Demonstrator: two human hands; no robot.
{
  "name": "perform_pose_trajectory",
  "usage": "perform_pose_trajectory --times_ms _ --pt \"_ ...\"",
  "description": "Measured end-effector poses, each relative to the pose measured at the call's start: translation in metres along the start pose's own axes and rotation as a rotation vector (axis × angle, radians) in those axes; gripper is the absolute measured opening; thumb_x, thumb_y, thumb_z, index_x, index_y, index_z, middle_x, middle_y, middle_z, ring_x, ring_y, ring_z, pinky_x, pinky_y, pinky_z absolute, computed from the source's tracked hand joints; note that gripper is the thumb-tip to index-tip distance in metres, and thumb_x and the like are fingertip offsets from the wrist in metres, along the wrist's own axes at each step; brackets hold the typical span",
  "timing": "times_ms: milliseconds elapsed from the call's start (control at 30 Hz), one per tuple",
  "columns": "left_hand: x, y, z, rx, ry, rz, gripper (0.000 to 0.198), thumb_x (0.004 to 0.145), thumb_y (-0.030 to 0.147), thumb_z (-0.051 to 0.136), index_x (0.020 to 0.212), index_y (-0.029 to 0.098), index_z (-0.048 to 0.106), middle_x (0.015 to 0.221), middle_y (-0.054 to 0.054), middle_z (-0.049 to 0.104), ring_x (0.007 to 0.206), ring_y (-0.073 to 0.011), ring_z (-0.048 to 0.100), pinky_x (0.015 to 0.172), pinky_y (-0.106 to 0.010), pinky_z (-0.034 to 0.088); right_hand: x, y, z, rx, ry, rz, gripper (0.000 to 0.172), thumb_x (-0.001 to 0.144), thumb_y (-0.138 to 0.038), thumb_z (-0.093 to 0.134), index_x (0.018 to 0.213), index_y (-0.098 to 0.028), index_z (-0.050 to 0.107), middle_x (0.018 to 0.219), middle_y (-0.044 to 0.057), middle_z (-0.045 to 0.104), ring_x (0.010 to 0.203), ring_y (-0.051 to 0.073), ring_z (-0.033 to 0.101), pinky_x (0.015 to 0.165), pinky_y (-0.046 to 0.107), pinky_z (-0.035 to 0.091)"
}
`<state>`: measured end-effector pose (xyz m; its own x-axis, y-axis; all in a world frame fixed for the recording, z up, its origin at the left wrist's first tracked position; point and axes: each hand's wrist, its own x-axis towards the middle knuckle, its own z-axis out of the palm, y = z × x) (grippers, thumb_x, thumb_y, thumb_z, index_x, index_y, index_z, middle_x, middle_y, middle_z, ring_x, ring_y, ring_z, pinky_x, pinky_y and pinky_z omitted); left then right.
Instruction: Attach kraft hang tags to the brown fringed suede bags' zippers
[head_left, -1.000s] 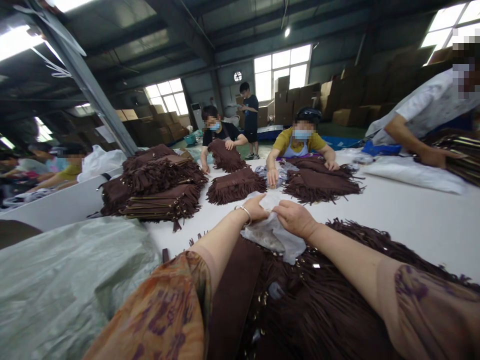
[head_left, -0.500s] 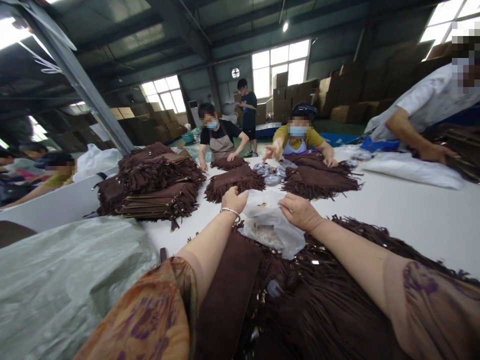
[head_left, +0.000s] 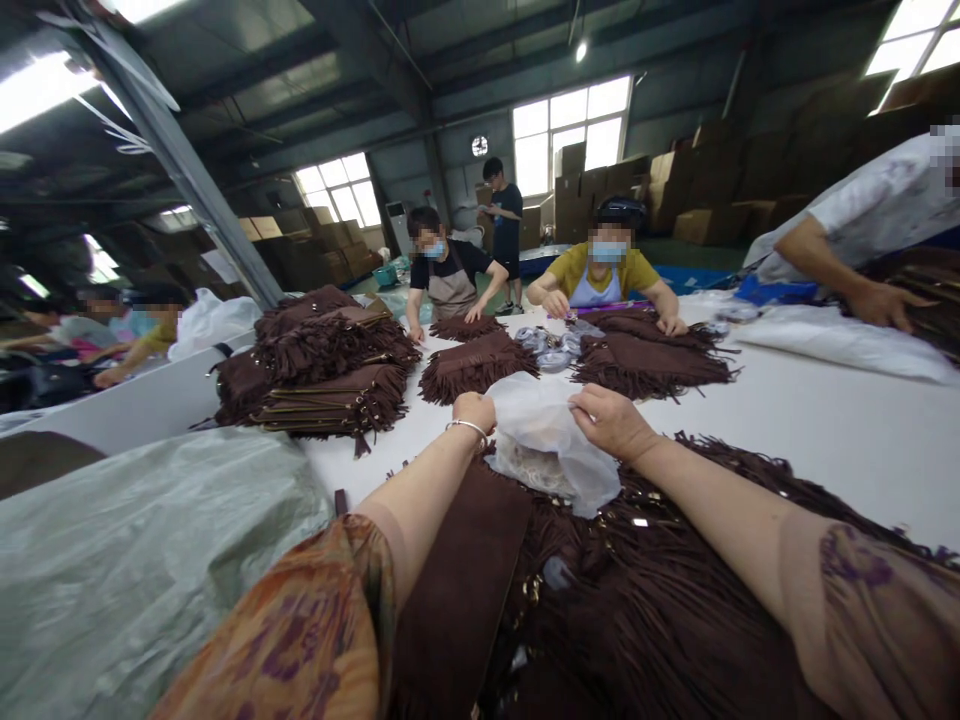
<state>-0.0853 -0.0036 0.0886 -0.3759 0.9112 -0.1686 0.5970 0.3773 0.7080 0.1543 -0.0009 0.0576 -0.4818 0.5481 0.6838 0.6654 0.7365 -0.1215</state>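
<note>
Between my hands a translucent white plastic bag is held up by its edges, with small pale contents I cannot make out low inside it. My left hand, with a bangle at the wrist, is closed on the bag's left edge. The fingers of my right hand pinch its right edge. Below and nearer me lies a heap of dark brown fringed bags with gold-coloured metal fittings. A flat brown panel lies under my left forearm.
A tall stack of brown fringed bags stands at the left. Pale green plastic sheeting covers the near left. Across the white table two masked people handle more fringed pieces. Clear packets lie mid-table; another person reaches in at right.
The bag's upper edge has risen and its film is now spread taut between my hands. Across the table, the person in yellow has lowered an outstretched hand to the table.
</note>
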Motion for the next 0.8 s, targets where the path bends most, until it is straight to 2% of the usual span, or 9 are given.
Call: perform_pose_trajectory --times_ms 100,233,333,400,500,567,633,733,800 --pt "-0.013 0.005 -0.040 -0.001 0.019 0.055 0.029 0.095 0.037 0.054 0.100 0.010 0.065 0.084 -0.005 0.068 0.069 -0.0141 0.064 0.063 -0.028 0.054 0.013 -0.015 -0.015 0.034 0.040 -0.021 0.015 0.086 -0.014 0.052 0.087 -0.015 0.067 0.080 0.007 0.062 0.078 0.020 0.060 0.077 0.030 0.049" --pt "-0.045 0.011 -0.110 -0.014 0.137 0.129 0.025 0.087 0.026 0.053 0.079 0.010 0.070 0.055 -0.006 0.063 0.052 -0.0154 0.061 0.049 -0.023 0.045 0.041 -0.057 -0.050 0.075 0.118 -0.085 0.014 0.088 -0.019 0.053 0.085 -0.016 0.067 0.080 0.008 0.063 0.080 0.021 0.060 0.079 0.033 0.049" --pt "-0.080 0.018 -0.169 -0.070 0.244 0.181 0.023 0.083 0.025 0.052 0.084 0.012 0.071 0.055 -0.005 0.064 0.049 -0.0147 0.060 0.047 -0.021 0.044 0.066 -0.109 -0.091 0.136 0.138 -0.124 0.016 0.089 -0.021 0.053 0.083 -0.017 0.067 0.082 0.009 0.065 0.081 0.022 0.060 0.079 0.035 0.049" --pt "-0.106 0.020 -0.208 -0.120 0.301 0.219 0.025 0.082 0.027 0.051 0.089 0.012 0.070 0.058 -0.004 0.065 0.049 -0.0136 0.059 0.046 -0.020 0.044 0.081 -0.143 -0.120 0.227 0.092 -0.158 0.017 0.090 -0.023 0.053 0.084 -0.018 0.068 0.083 0.008 0.065 0.081 0.020 0.061 0.078 0.033 0.049" --pt "-0.140 0.011 -0.259 -0.198 0.355 0.324 0.024 0.079 0.031 0.055 0.087 0.013 0.069 0.060 -0.001 0.062 0.047 -0.0121 0.056 0.044 -0.019 0.042 0.099 -0.171 -0.149 0.313 -0.005 -0.183 0.019 0.091 -0.027 0.052 0.098 -0.019 0.068 0.093 0.006 0.068 0.086 0.019 0.062 0.082 0.032 0.048" --pt "-0.158 -0.007 -0.284 -0.236 0.379 0.395 0.024 0.076 0.034 0.059 0.082 0.014 0.069 0.059 0.000 0.061 0.047 -0.0118 0.054 0.043 -0.019 0.041 0.102 -0.165 -0.149 0.186 -0.139 -0.059 0.027 0.092 -0.029 0.049 0.113 -0.019 0.065 0.105 0.008 0.068 0.097 0.021 0.061 0.089 0.034 0.047" --pt "-0.172 -0.032 -0.301 -0.242 0.396 0.407 0.026 0.073 0.038 0.061 0.080 0.015 0.070 0.059 0.001 0.061 0.048 -0.0115 0.052 0.044 -0.019 0.041 0.095 -0.143 -0.134 -0.035 -0.368 0.144 0.032 0.093 -0.028 0.047 0.119 -0.018 0.063 0.113 0.010 0.067 0.106 0.023 0.059 0.094 0.036 0.044" --pt "-0.188 -0.074 -0.322 -0.176 0.400 0.334 0.032 0.072 0.044 0.061 0.082 0.015 0.071 0.061 0.003 0.061 0.054 -0.0099 0.050 0.049 -0.017 0.040 0.068 -0.098 -0.091 -0.162 -0.652 0.297 0.028 0.086 -0.024 0.058 0.110 -0.014 0.068 0.105 0.014 0.070 0.101 0.026 0.063 0.091 0.040 0.046" --pt "-0.198 -0.101 -0.339 -0.085 0.390 0.299 0.037 0.074 0.049 0.059 0.085 0.016 0.071 0.065 0.006 0.063 0.061 -0.0088 0.051 0.056 -0.016 0.040 0.047 -0.072 -0.058 -0.196 -0.790 0.357 0.024 0.084 -0.027 0.064 0.103 -0.014 0.069 0.100 0.011 0.071 0.094 0.024 0.065 0.087 0.041 0.049"
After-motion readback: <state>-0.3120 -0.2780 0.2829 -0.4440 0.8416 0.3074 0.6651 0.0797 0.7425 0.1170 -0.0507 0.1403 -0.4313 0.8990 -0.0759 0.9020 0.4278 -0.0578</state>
